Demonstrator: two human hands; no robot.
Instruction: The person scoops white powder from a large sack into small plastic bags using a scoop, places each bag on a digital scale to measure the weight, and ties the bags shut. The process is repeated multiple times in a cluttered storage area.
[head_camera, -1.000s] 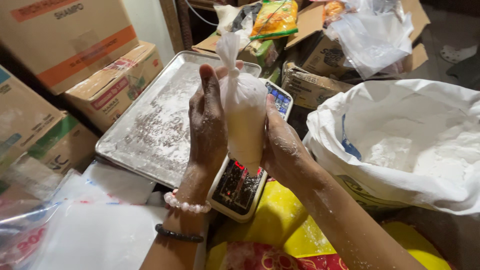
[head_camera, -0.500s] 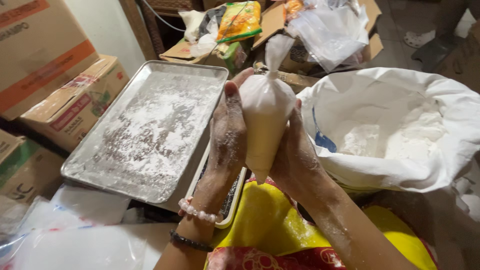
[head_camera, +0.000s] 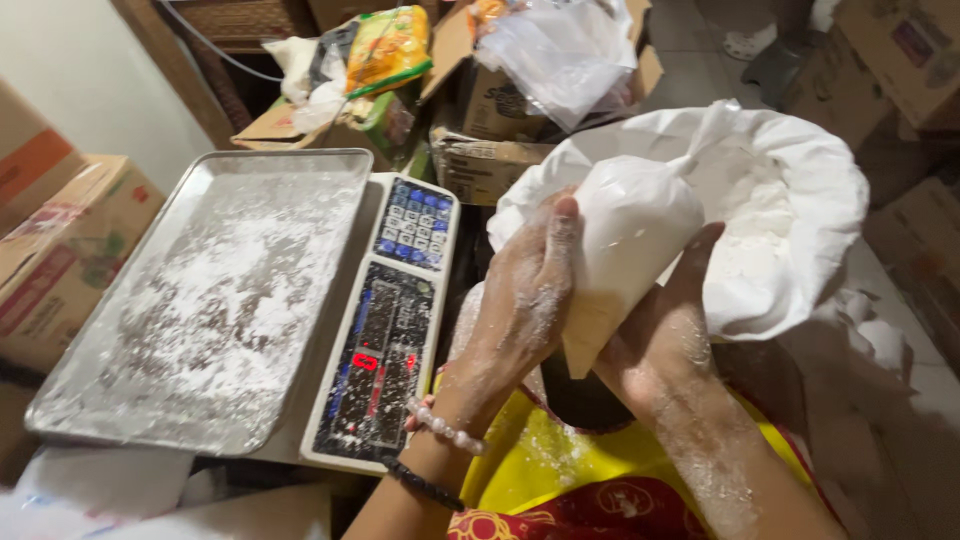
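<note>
At frame centre, left hand (head_camera: 525, 290) and right hand (head_camera: 655, 345) gripped a tied, powder-filled plastic bag (head_camera: 625, 240); it looked soft, weighty, slippery, best cradled underneath.

To your left a metal tray (head_camera: 200, 300) dusted with white powder sits on a digital scale (head_camera: 385, 330). You have cardboard boxes (head_camera: 60, 240) stacked at the far left, and ahead an open carton (head_camera: 490, 100) holds clear plastic bags (head_camera: 560, 50) beside a yellow snack packet (head_camera: 385, 45).
</note>
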